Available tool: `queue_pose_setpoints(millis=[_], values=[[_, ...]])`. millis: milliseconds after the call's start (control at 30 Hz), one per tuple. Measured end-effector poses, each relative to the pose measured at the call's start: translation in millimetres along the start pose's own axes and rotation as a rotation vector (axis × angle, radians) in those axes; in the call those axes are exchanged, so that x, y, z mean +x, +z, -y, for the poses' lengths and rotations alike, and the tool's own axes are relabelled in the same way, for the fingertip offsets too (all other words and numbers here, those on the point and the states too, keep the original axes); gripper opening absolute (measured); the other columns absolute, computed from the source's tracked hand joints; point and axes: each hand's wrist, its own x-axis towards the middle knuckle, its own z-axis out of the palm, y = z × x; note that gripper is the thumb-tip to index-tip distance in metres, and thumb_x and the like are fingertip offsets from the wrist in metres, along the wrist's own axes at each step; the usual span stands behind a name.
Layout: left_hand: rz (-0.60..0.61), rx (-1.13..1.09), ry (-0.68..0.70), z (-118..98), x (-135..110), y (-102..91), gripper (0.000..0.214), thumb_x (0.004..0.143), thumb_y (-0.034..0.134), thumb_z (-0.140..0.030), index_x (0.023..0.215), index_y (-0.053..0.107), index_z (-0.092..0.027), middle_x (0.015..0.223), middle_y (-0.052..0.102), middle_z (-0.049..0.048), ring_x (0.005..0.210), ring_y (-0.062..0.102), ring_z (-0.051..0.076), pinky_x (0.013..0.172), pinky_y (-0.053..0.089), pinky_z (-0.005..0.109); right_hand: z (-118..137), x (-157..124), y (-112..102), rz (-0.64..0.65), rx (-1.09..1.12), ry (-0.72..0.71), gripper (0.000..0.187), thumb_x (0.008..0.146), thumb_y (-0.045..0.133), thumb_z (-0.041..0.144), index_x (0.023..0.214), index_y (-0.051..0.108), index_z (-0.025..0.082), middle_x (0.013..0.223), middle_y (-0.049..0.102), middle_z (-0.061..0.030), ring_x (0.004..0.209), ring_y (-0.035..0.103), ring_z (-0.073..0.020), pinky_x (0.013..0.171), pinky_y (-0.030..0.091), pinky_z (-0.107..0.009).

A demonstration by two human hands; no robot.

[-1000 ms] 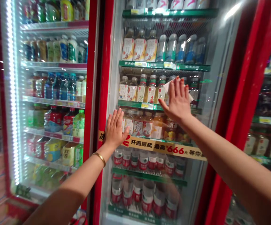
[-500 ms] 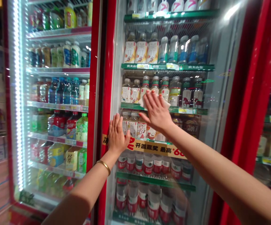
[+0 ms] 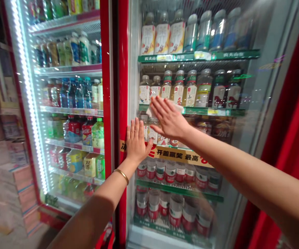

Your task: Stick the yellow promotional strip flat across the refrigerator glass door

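Observation:
My right hand (image 3: 169, 117) lies with its fingers stretched out over a white cloth (image 3: 179, 109), pressing it to the glass door (image 3: 237, 152) of a drinks fridge. Part of the cloth sticks out past the fingers on both sides; the palm hides the rest. Lower and to the left, my left hand (image 3: 137, 141) rests flat on the same door by its red frame (image 3: 123, 86), fingers up and thumb out, with nothing in it. A gold bangle (image 3: 122, 175) circles the left wrist. Beneath the hands, a yellow banner (image 3: 176, 154) with Chinese lettering crosses the door.
Bottled drinks (image 3: 176, 86) fill the shelves behind the glass. Another lit fridge (image 3: 69, 110) stands on the left, its bright light strip (image 3: 31, 103) along one side. Stacked boxes (image 3: 26, 193) sit on the floor at far left.
My right hand has slid left across the glass with the cloth under it. My left hand keeps its place on the door. The camera view has tilted and shifted.

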Motion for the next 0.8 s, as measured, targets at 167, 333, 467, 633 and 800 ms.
queue_pose_setpoints(millis=[167,333,467,633,800], values=[[0.014,0.009,0.010,1,0,0.8,0.099,0.104,0.051,-0.054,0.175,-0.009,-0.019,0.184,-0.002,0.0113,0.172,0.001,0.032,0.141,0.012,0.062,-14,-14,-2,0.095,0.041,-0.220,0.094,0.106,0.028,0.076,0.176,0.002,0.019,0.182,0.008,-0.0066,0.171,0.008,-0.0276,0.142,0.010,-0.055],[-0.033,0.020,0.006,0,-1,2.0,0.098,0.104,0.051,-0.055,0.175,-0.007,-0.018,0.184,0.004,0.0137,0.172,0.005,0.032,0.141,0.014,0.061,-19,12,-7,-0.153,-0.028,0.135,0.104,0.102,0.019,0.082,0.174,0.002,0.008,0.182,0.000,-0.0151,0.170,-0.008,-0.0331,0.140,0.001,-0.062],[-0.073,0.053,0.043,1,-2,3.5,0.096,0.105,0.047,-0.057,0.175,0.001,-0.012,0.183,0.011,0.0169,0.172,0.006,0.031,0.141,0.016,0.056,11,-11,25,-0.006,-0.020,-0.267,0.112,0.096,0.018,0.092,0.175,0.011,0.013,0.181,0.024,-0.0114,0.170,0.014,-0.0262,0.142,0.014,-0.048],[-0.094,0.071,0.045,1,-2,4.9,0.098,0.103,0.047,-0.063,0.175,0.006,-0.011,0.182,0.016,0.0186,0.172,0.010,0.032,0.140,0.016,0.055,-4,-18,23,-0.060,-0.088,-0.289,0.109,0.101,0.028,0.086,0.174,0.008,0.008,0.181,0.017,-0.0179,0.170,0.011,-0.0307,0.141,0.015,-0.053],[-0.105,0.062,0.042,1,-3,4.6,0.096,0.104,0.047,-0.060,0.175,0.007,-0.010,0.182,0.016,0.0193,0.172,0.011,0.032,0.140,0.017,0.055,-4,6,16,-0.152,-0.108,-0.081,0.113,0.099,0.034,0.088,0.174,0.007,0.008,0.181,0.014,-0.0185,0.171,0.007,-0.0323,0.141,0.014,-0.056]])
